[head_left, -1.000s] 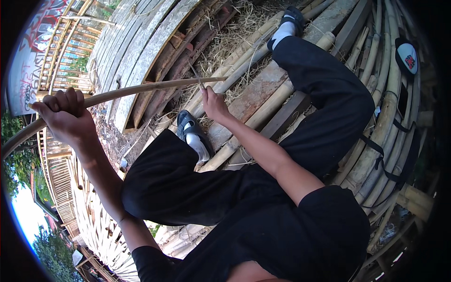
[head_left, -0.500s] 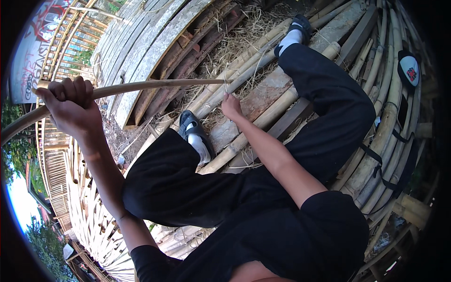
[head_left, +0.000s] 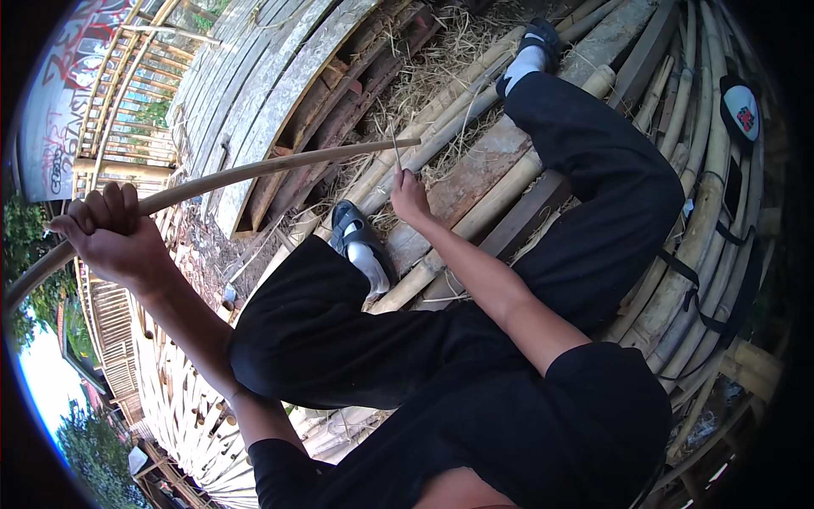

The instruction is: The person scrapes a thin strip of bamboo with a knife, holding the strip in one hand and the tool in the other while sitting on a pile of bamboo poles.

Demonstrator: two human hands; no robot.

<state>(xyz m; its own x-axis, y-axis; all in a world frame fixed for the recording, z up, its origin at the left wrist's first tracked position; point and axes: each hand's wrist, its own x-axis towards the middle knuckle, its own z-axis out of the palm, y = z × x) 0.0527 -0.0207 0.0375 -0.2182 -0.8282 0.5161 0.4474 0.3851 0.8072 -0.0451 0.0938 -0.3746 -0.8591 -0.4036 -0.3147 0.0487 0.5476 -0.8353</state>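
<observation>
The left hand (head_left: 114,233) is clamped in a fist around the stick (head_left: 271,165), fingers wrapped over it; the right hand (head_left: 410,197) is closed on a knife (head_left: 397,159), its grip hidden in the fist, its thin blade pointing up across the stick close to the tip; whether the edge touches the wood I cannot tell. The stick runs in a gentle curve from the left rim of the view, through the left fist, to its tip just past the blade; the left forearm passes beside the bent knee in black trousers (head_left: 339,356); the sandals (head_left: 352,227), worn over white socks, stand wide apart, with poles (head_left: 500,199) lying between and beneath them; beyond the blade lies straw (head_left: 424,76), next to a rusty beam (head_left: 335,119) and grey planks (head_left: 288,51); farther left rises a fence (head_left: 148,85); at right, a strap (head_left: 678,267) lies over more poles.
</observation>
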